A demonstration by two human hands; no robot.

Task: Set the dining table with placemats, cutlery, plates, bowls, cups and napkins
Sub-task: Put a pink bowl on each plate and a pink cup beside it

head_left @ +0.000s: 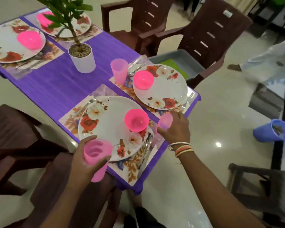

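While your left hand [80, 163] grips the first cup [99, 148] round its side, over the table's [56, 83] near edge and just off the near plate [109, 122], your right hand [176, 129] is wrapped round the second cup [165, 120] at the table's right edge, between the two placemats. Can't tell if that cup touches the cloth. Near bowl [136, 120] sits on the near plate, just left of the second cup. Fork [85, 106] lies on the mat at that plate's far-left side. Far plate [164, 91] carries the far bowl [143, 79]. Third cup [119, 71] stands upright just beside it, next to the cutlery [131, 73]. Potted plant [81, 56] is mid-table.
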